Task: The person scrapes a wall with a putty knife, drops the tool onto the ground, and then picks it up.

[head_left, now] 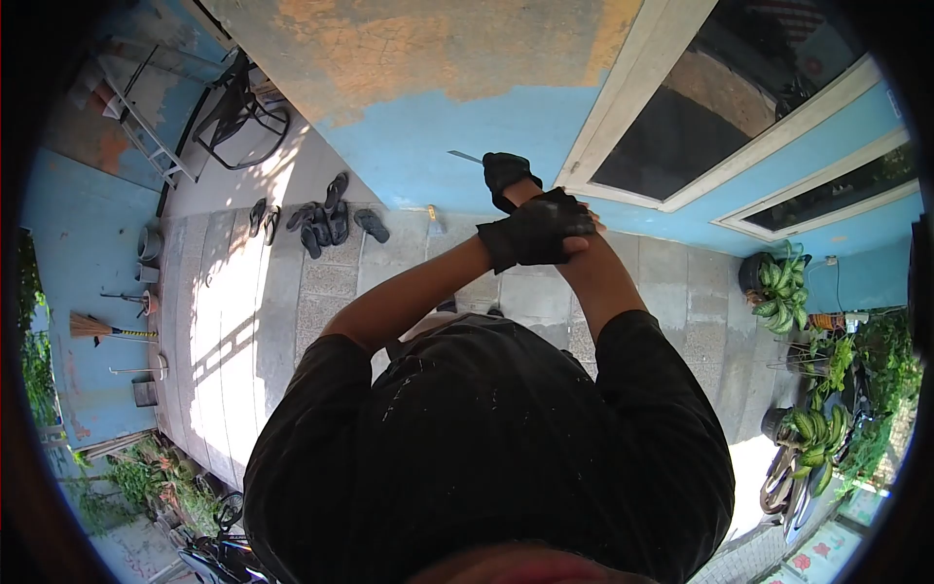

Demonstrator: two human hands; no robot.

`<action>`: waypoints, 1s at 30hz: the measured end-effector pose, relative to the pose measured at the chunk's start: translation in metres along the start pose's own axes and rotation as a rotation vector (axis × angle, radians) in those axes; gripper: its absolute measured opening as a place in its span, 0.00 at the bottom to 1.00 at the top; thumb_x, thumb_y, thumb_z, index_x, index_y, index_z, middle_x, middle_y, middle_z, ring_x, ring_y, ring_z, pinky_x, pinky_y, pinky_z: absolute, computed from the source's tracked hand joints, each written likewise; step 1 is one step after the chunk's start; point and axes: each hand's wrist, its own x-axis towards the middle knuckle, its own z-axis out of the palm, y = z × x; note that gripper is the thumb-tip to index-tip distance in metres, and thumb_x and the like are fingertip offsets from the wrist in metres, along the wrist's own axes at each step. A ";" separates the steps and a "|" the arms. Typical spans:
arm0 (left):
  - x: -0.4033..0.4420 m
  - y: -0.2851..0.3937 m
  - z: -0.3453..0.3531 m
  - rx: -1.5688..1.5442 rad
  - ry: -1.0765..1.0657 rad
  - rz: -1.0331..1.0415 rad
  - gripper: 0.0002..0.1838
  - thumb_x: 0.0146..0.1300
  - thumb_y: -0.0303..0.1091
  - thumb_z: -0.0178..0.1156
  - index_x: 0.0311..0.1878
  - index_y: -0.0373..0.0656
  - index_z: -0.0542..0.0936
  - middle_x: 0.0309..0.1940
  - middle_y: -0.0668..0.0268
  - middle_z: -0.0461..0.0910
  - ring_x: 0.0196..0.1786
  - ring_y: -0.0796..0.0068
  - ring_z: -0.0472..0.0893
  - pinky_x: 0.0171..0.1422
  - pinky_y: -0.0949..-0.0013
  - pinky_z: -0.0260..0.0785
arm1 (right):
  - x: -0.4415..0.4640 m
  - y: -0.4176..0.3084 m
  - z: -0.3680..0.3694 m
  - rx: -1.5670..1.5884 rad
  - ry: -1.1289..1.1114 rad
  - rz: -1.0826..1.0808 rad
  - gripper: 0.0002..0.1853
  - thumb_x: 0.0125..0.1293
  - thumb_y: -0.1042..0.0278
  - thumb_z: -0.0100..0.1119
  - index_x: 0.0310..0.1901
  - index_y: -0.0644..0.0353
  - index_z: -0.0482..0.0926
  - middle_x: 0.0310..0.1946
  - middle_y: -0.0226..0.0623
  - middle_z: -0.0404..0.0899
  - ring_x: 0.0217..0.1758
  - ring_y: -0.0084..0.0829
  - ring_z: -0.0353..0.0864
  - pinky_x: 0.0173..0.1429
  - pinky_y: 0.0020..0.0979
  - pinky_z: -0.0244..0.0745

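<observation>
My right hand (508,177), in a black fingerless glove, is closed around a scraper whose thin metal blade (465,156) points left in front of the wall. Its handle is hidden in the fist. My left hand (545,232), gloved the same way, lies across my right forearm (595,268) just behind the wrist, its fingers wrapped over it. Close ahead stands the light blue wall (457,127), with bare, orange-brown patches of peeled paint higher up. A small tan-handled flat tool (434,220) is at the foot of this wall.
Several dark sandals (326,222) lie on the paved floor (409,268) to the left. A black chair (243,117) and a ladder (146,122) stand farther left. A framed window (700,107) is on the right, with potted plants (778,287) beyond. A broom (92,326) is at the left wall.
</observation>
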 end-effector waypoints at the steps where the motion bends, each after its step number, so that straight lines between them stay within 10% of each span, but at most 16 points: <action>1: -0.017 -0.025 0.009 0.033 0.220 -0.062 0.21 0.66 0.47 0.53 0.55 0.47 0.81 0.55 0.59 0.81 0.65 0.56 0.73 0.69 0.50 0.61 | 0.000 0.005 0.001 0.019 0.001 -0.010 0.12 0.56 0.66 0.61 0.41 0.59 0.76 0.33 0.43 0.83 0.43 0.42 0.85 0.43 0.38 0.79; 2: -0.034 -0.065 0.021 0.291 0.076 -0.044 0.21 0.64 0.47 0.55 0.55 0.48 0.81 0.55 0.60 0.81 0.65 0.57 0.73 0.70 0.46 0.57 | -0.001 0.012 0.004 0.040 0.013 -0.021 0.12 0.56 0.66 0.61 0.42 0.59 0.76 0.33 0.43 0.83 0.42 0.42 0.85 0.43 0.38 0.79; 3: -0.027 -0.055 0.002 0.442 -0.121 -0.443 0.21 0.67 0.47 0.52 0.58 0.50 0.80 0.65 0.62 0.74 0.70 0.62 0.69 0.74 0.52 0.51 | -0.003 0.015 0.005 0.051 0.023 -0.023 0.12 0.57 0.65 0.60 0.42 0.59 0.76 0.33 0.44 0.82 0.42 0.43 0.85 0.43 0.38 0.79; 6: -0.009 -0.035 -0.014 0.329 0.253 -0.364 0.24 0.69 0.51 0.49 0.58 0.48 0.79 0.67 0.59 0.71 0.69 0.60 0.69 0.70 0.51 0.55 | -0.008 0.021 0.007 0.069 0.029 -0.016 0.12 0.58 0.65 0.59 0.42 0.60 0.75 0.33 0.45 0.82 0.42 0.43 0.84 0.42 0.38 0.78; 8: 0.009 0.011 -0.025 -0.123 0.620 -0.180 0.30 0.64 0.55 0.54 0.62 0.44 0.75 0.66 0.52 0.71 0.67 0.53 0.71 0.68 0.42 0.59 | -0.007 0.023 0.006 0.071 0.027 -0.008 0.12 0.59 0.64 0.58 0.42 0.60 0.75 0.33 0.45 0.81 0.41 0.43 0.84 0.42 0.39 0.78; 11: -0.004 0.020 0.013 -0.059 0.112 0.297 0.39 0.65 0.66 0.47 0.69 0.47 0.68 0.72 0.50 0.62 0.68 0.47 0.69 0.72 0.48 0.57 | -0.006 0.025 0.011 0.077 0.024 0.002 0.12 0.60 0.63 0.57 0.43 0.60 0.74 0.33 0.46 0.81 0.41 0.43 0.83 0.42 0.39 0.77; 20: -0.106 -0.073 -0.015 0.190 0.309 -0.290 0.38 0.59 0.37 0.64 0.73 0.42 0.62 0.74 0.53 0.60 0.73 0.49 0.62 0.74 0.52 0.57 | -0.013 0.038 -0.041 0.706 0.204 0.186 0.15 0.67 0.60 0.52 0.48 0.62 0.72 0.32 0.46 0.79 0.38 0.40 0.82 0.41 0.38 0.77; 26: -0.110 -0.112 -0.002 -1.070 0.926 -0.682 0.36 0.72 0.59 0.48 0.72 0.40 0.61 0.72 0.56 0.63 0.69 0.69 0.69 0.67 0.67 0.64 | -0.070 -0.016 -0.122 1.859 -0.136 -0.179 0.24 0.76 0.54 0.46 0.61 0.68 0.68 0.26 0.37 0.77 0.35 0.29 0.81 0.43 0.34 0.79; 30: -0.095 -0.130 -0.026 -1.364 0.663 -0.437 0.36 0.72 0.59 0.47 0.70 0.38 0.63 0.65 0.50 0.71 0.63 0.68 0.74 0.62 0.71 0.67 | -0.075 -0.044 -0.131 2.084 -0.263 -0.420 0.23 0.77 0.51 0.43 0.48 0.67 0.75 0.24 0.39 0.78 0.35 0.34 0.81 0.46 0.33 0.78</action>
